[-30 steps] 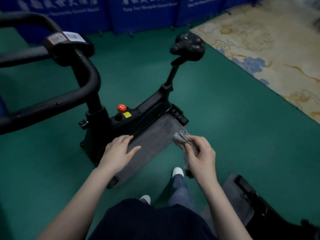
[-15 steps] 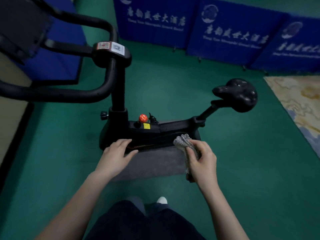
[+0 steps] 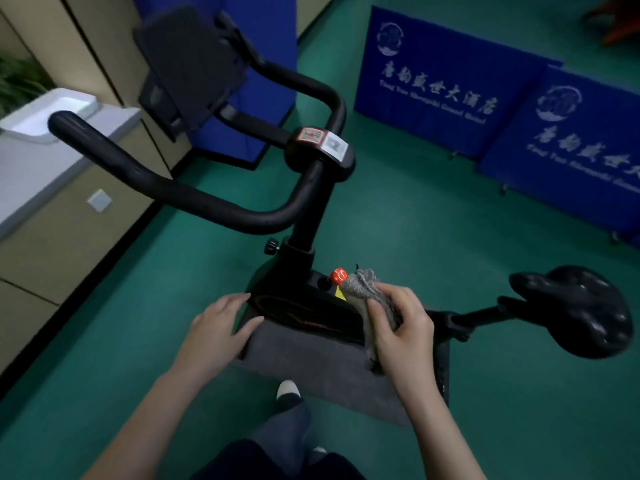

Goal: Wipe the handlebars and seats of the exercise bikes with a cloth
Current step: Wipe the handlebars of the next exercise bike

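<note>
Grips the crumpled grey cloth [image 3: 363,289] in the right hand [image 3: 401,327], fingers and thumb curled round it, just beside the red knob [image 3: 338,276]. Rests the left hand [image 3: 218,327] on the bike frame [image 3: 304,306], fingers straight and relaxed, holding nothing. Finds the handlebars [image 3: 194,199] well beyond the left hand, the seat [image 3: 581,310] out right of the right hand, both untouched.

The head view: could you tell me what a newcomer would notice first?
A black handlebar sweeps across the upper left; the seat sits far right. Low centre, the right hand grips a grey cloth beside a red knob, and the left hand rests on the bike's housing.
</note>
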`<state>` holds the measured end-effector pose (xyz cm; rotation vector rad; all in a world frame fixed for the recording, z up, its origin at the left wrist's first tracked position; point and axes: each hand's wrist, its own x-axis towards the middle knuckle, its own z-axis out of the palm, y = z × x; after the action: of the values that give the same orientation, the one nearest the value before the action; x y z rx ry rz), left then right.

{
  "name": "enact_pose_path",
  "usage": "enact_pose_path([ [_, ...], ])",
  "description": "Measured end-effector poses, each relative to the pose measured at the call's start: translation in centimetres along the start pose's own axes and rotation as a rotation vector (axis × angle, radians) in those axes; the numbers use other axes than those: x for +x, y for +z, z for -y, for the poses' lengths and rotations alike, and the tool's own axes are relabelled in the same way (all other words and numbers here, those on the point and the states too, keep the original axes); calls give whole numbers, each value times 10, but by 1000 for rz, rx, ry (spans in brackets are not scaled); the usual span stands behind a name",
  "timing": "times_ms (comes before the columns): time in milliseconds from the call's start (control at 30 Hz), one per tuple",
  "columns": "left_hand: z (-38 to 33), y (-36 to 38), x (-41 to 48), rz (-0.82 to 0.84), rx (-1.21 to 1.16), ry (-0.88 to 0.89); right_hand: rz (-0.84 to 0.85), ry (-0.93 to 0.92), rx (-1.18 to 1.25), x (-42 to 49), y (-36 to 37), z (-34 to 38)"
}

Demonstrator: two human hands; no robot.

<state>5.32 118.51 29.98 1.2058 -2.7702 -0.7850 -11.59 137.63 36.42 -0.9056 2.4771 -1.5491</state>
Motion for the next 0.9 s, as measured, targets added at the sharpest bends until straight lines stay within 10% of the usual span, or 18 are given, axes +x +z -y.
enact_pose_path([
  [900,38,-144,67,-893,-535,-316,498,-634,315,169,158,163],
])
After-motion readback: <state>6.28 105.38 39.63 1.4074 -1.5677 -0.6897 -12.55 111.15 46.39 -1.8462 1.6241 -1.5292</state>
